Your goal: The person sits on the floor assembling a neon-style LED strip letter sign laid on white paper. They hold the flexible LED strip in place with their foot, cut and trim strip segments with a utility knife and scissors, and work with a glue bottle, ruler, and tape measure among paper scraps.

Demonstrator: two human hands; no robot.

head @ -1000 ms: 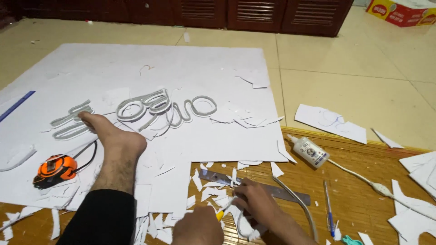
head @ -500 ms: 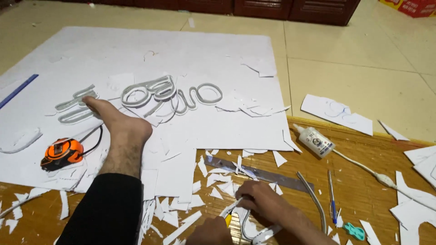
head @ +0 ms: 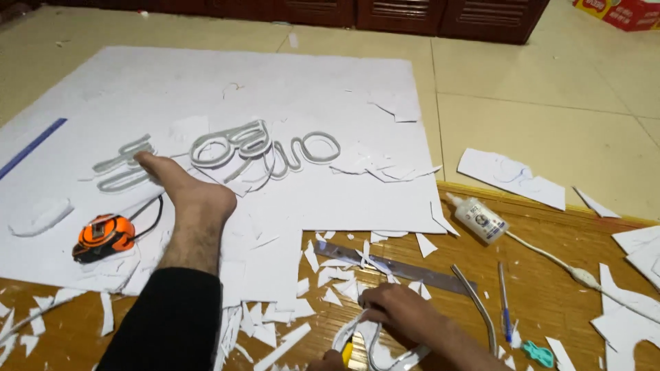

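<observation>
My right hand (head: pixel 402 312) rests low in the middle of the view, its fingers closed on a curved white foam strip (head: pixel 375 347) that lies on the bamboo mat (head: pixel 550 237). Only the top of my left hand (head: pixel 328 361) shows at the bottom edge. It grips a yellow utility knife (head: pixel 347 352), and the knife's tip sits against the strip beside my right hand. A metal ruler (head: pixel 402 269) lies just beyond my hands among several white offcuts (head: pixel 330 285).
My bare foot (head: pixel 192 199) and dark trouser leg stretch over a large white foam board (head: pixel 289 82) bearing cut-out letters (head: pixel 268 148). On it lie an orange tape measure (head: pixel 103 235) and a blue ruler (head: pixel 31 148). A glue bottle (head: pixel 481 218), blue pen (head: pixel 503 295) and white cable (head: pixel 570 268) lie right.
The view has tilted, so both hands sit lower in the frame. My left hand with the knife has slid almost out of view. The right hand stays on the strip.
</observation>
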